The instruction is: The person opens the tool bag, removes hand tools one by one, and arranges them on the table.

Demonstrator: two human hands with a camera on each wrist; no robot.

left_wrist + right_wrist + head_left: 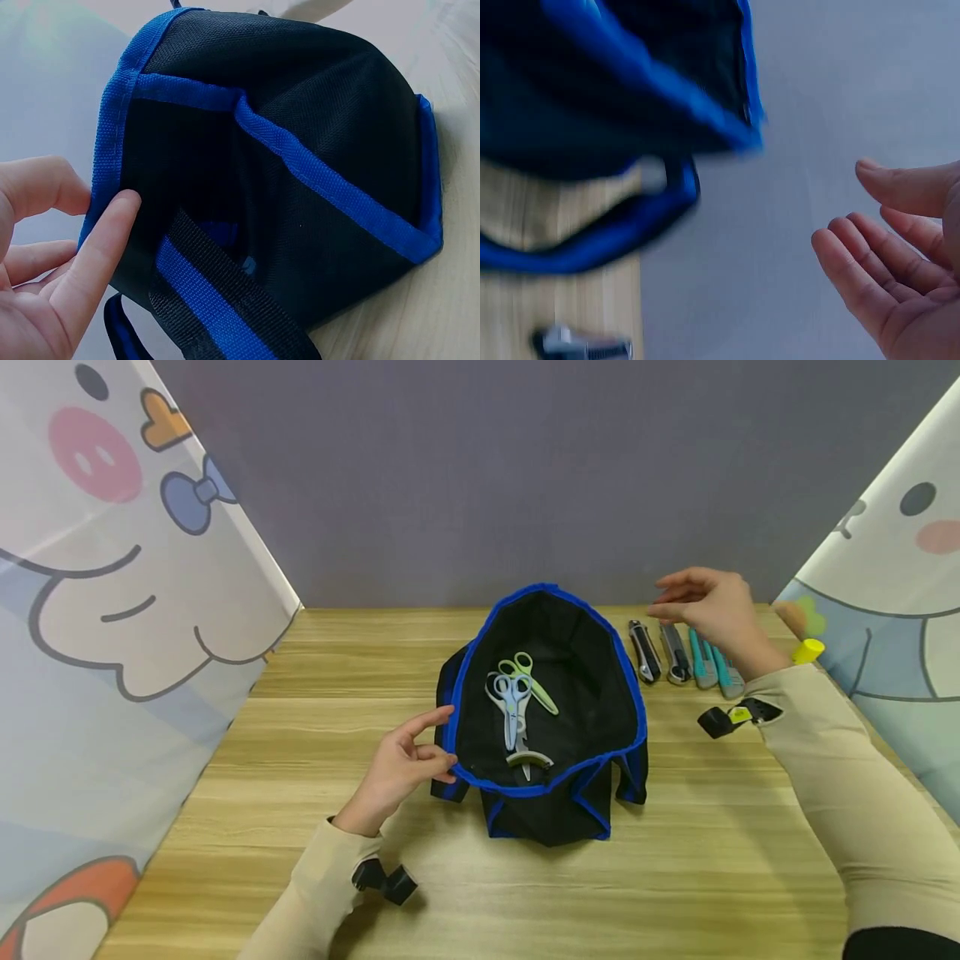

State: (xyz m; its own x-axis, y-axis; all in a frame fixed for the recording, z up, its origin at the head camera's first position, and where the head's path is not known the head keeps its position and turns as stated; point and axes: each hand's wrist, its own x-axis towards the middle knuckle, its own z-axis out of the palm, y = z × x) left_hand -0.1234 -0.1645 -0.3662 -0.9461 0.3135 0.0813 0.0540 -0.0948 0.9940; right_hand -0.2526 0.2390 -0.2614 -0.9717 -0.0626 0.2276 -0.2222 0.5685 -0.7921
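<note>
A black tool bag (551,814) with blue trim stands with its mouth facing up. My left hand (401,768) pinches its left rim; in the left wrist view, the fingers (101,247) lie on both sides of the blue edging. Inside the bag are light blue scissors (512,714), green scissors (543,696), and other pieces partly covered by them, one with a curved olive part (530,760). My right hand (708,606), fingers relaxed and holding nothing, hovers beyond the bag's right side, above a grey utility knife (675,656).
Right of the bag, a black and silver utility knife (645,652) and teal utility knives (703,660) lie in a row beside the grey one. A yellow object (808,651) shows behind the right sleeve. A grey panel (480,485) rises behind the wooden table (315,693).
</note>
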